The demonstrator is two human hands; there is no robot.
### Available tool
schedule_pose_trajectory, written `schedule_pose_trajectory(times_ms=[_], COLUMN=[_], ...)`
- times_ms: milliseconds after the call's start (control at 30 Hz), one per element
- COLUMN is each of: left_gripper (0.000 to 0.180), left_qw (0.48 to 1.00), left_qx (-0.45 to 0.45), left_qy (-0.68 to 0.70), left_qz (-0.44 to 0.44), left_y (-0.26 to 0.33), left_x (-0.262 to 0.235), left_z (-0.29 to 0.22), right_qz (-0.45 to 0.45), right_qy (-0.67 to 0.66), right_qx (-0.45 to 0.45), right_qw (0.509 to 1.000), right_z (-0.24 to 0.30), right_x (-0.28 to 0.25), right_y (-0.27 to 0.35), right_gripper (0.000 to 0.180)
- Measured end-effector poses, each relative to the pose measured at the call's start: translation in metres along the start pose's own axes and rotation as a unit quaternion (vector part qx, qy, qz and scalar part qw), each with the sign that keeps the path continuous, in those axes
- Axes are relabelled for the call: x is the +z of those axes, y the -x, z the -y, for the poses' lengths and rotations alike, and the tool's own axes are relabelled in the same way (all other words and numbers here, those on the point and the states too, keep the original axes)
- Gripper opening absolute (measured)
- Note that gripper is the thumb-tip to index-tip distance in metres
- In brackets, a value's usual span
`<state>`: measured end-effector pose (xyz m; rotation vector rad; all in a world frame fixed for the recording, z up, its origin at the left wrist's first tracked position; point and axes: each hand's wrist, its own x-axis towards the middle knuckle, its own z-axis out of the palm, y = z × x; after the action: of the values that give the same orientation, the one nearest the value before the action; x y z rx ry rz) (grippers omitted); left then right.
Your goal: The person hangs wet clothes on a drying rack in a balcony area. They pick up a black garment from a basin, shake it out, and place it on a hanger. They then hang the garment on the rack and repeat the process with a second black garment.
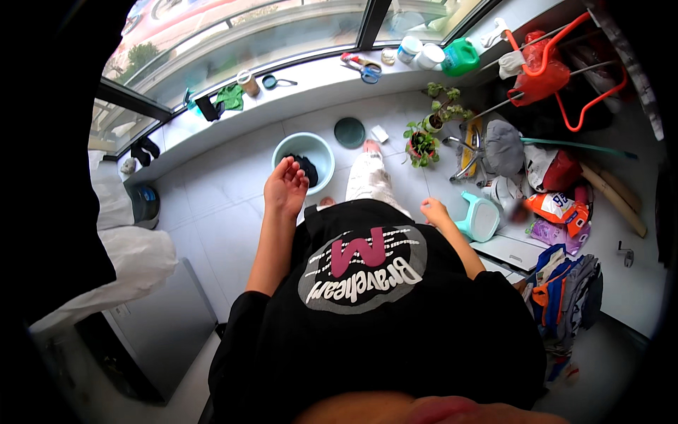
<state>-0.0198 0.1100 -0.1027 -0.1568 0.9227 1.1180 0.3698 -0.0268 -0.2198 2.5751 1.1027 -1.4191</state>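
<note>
My left hand [285, 186] is raised in front of me, palm up, fingers loosely apart and holding nothing. It hovers beside a pale green basin [316, 150] on the tiled floor, which holds a dark cloth [306, 167]. My right hand [433, 209] hangs at my side with its fingers curled in and nothing seen in it, close to a small turquoise stool [480, 216]. My black printed shirt [367, 283] fills the lower middle, and my light trouser leg [369, 178] and foot reach forward.
A window ledge [311, 88] carries scissors, jars, a green jug [460, 56] and cloths. Potted plants [424, 141], a dark round lid [349, 132], a grey bag, snack packets and hanging clothes crowd the right. A grey cabinet [166, 325] stands at left.
</note>
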Motion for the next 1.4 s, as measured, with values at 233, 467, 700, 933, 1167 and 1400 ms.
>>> schedule_pose_trajectory(times_ms=[233, 467, 700, 933, 1167, 1400], left_gripper=[0.011, 0.013, 0.011, 0.012, 0.01, 0.009], left_qw=[0.998, 0.998, 0.996, 0.992, 0.994, 0.996], left_qx=[-0.028, -0.027, -0.055, -0.088, -0.077, -0.049], left_qy=[0.02, -0.004, -0.002, -0.043, -0.05, -0.045], left_qz=[0.06, 0.053, 0.069, 0.085, 0.054, 0.058], left_y=[-0.02, -0.037, -0.049, -0.06, -0.059, -0.05], left_x=[0.009, 0.05, 0.115, 0.167, 0.202, 0.223], left_z=[0.006, 0.035, 0.113, 0.204, 0.269, 0.289], right_qz=[-0.044, -0.214, -0.329, -0.428, -0.438, -0.5], right_qy=[-0.027, -0.152, -0.217, -0.285, -0.31, -0.269], right_qx=[-0.024, -0.187, -0.37, -0.455, -0.578, -0.642], right_qw=[0.998, 0.947, 0.841, 0.727, 0.615, 0.515], right_z=[0.015, 0.086, 0.099, 0.062, 0.058, 0.101], right_x=[-0.036, -0.131, -0.275, -0.426, -0.543, -0.676], right_y=[-0.027, -0.046, -0.005, 0.047, 0.113, 0.213], right_gripper=[0.03, 0.029, 0.021, 0.018, 0.027, 0.054])
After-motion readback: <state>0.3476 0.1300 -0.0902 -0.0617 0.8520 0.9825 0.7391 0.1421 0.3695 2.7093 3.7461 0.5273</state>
